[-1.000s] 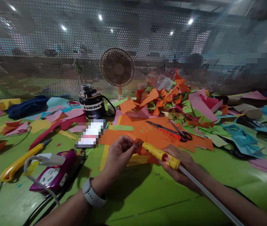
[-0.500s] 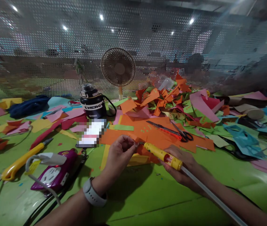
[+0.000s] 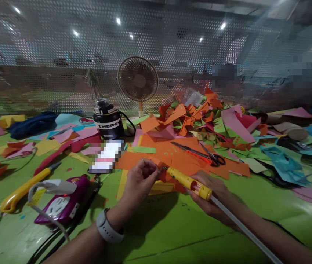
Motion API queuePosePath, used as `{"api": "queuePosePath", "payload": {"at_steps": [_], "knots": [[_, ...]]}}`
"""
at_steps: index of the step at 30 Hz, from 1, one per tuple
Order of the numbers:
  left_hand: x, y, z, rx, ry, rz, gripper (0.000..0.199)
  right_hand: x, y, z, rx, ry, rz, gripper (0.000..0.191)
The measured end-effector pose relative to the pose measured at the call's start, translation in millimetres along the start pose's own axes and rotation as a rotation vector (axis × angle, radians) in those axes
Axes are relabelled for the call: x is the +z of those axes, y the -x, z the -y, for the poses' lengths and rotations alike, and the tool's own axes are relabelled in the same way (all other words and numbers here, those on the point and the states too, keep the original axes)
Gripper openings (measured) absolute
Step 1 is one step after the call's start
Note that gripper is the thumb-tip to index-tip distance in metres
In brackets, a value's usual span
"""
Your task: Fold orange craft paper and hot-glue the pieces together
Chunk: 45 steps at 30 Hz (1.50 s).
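Note:
My right hand (image 3: 208,189) is wrapped round a yellow plastic tube (image 3: 185,179) with an open slot in its side. A long translucent rod runs from its rear end back toward me, and a small dark metal hook (image 3: 163,168) sticks out at the front. My left hand (image 3: 142,176), with a grey watch on its wrist, pinches thumb and forefinger together right at that hook. What lies between those fingertips is too small to tell. Beneath both hands are orange paper sheets (image 3: 186,145) and a yellow folded piece (image 3: 160,187).
Beyond lie scissors (image 3: 216,159), a cutter knife (image 3: 191,152), a phone (image 3: 108,156) and a black bottle (image 3: 108,123). A fan (image 3: 138,79) stands behind. At left are a purple power strip (image 3: 69,205) and a yellow corded tool (image 3: 25,189). Paper scraps (image 3: 191,113) are heaped at the back.
Almost nothing differs. The yellow tube has shifted very slightly left, and both hands keep the same hold at its hook and body.

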State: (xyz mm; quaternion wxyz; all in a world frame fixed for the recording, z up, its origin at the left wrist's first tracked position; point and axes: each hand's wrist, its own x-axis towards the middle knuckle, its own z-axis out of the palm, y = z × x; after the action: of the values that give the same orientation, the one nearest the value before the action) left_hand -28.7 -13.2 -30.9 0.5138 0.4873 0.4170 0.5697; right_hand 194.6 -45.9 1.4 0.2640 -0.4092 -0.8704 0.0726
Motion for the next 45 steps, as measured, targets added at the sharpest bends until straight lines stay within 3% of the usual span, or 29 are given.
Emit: {"api": "queuePosePath", "payload": {"at_steps": [12,45], "knots": [[0.6,-0.3,-1.6,-0.008,-0.017,-0.002,0.026,2.0,-1.8,-2.9,-0.014,0.002,-0.032,0.010],[4.0,0.2,-7.7,-0.034,0.028,-0.009,0.029,0.5,0.4,-0.8,0.055,-0.034,0.027,0.011]]}}
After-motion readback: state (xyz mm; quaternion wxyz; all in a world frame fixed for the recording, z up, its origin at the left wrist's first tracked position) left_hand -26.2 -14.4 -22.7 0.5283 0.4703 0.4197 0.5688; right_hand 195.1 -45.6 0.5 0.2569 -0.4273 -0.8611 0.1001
